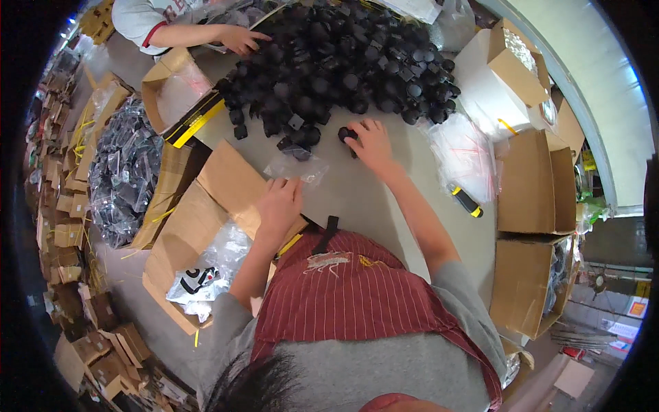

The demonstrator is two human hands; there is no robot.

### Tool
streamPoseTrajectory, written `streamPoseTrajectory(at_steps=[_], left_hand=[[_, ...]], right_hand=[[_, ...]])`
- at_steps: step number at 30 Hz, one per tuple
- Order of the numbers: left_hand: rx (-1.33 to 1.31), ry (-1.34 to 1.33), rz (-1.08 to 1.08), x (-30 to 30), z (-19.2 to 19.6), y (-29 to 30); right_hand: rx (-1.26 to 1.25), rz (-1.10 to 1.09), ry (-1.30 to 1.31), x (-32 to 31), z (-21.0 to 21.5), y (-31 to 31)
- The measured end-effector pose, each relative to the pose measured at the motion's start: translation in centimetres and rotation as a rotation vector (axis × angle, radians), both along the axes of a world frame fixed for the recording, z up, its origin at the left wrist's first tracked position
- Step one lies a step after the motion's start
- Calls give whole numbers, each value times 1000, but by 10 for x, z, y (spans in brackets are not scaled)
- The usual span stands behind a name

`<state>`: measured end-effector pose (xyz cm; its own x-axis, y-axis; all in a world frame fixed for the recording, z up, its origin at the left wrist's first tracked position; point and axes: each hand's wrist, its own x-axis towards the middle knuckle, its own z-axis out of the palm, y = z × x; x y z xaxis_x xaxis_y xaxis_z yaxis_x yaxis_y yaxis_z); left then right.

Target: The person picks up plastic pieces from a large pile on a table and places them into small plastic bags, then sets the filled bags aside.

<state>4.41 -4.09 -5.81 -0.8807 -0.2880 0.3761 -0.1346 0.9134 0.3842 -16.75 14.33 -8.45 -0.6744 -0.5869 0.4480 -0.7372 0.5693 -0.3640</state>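
Far left, off the table's edge, there's a big heap of bagged black parts in shiny crinkly plastic, ringed by brown cardboard boxes. Right at the table's near-left edge sits an open corrugated carton with loose clear film and a bagged part inside.

The person's left hand lies palm-down on the table, fingers loosely spread and flat, fingertips touching the near edge of a small clear plastic bag. The bag looks thin and glossy, lying flat just beyond the fingertips, long axis running roughly left-right across the table.

The right hand reaches further out, fingers curled onto a small black plastic part at the near edge of the big pile of black parts. The part sits under the fingertips on their left side; it's too small to tell which way it points, probably chunky and roundish like the rest. The pile is matte black, lumpy, covering the far half of the table.

A co-worker's hand rests on the pile's far-left side.

Right of the person: a stack of clear zip bags, a yellow-and-black utility knife, then more cardboard boxes along the right edge.
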Motion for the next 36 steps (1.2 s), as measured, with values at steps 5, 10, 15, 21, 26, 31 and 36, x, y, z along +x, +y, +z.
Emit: streamPoseTrajectory(at_steps=[5, 10, 15, 21, 26, 31, 36], left_hand=[[-15, -110, -70, -8, 19, 15], [-36, -66, -89, -19, 9, 24], [-31, -88, -138, -25, -1, 35], [-20, -38, -166, -30, -8, 41], [-59, -28, -114, -25, -10, 37], [-61, -66, -171, -30, -20, 37], [-36, -131, -208, -38, -22, 50]], right_hand=[[-112, -30, -558, -8, -21, 41], [-221, -124, -662, 0, -27, 57], [3, -230, -54, 25, -12, 46], [-217, -226, -772, 21, -6, 56], [-575, -152, -1054, 14, -1, 92], [-661, -187, -1129, 2, -21, 128], [56, -527, -195, 30, 8, 98]])
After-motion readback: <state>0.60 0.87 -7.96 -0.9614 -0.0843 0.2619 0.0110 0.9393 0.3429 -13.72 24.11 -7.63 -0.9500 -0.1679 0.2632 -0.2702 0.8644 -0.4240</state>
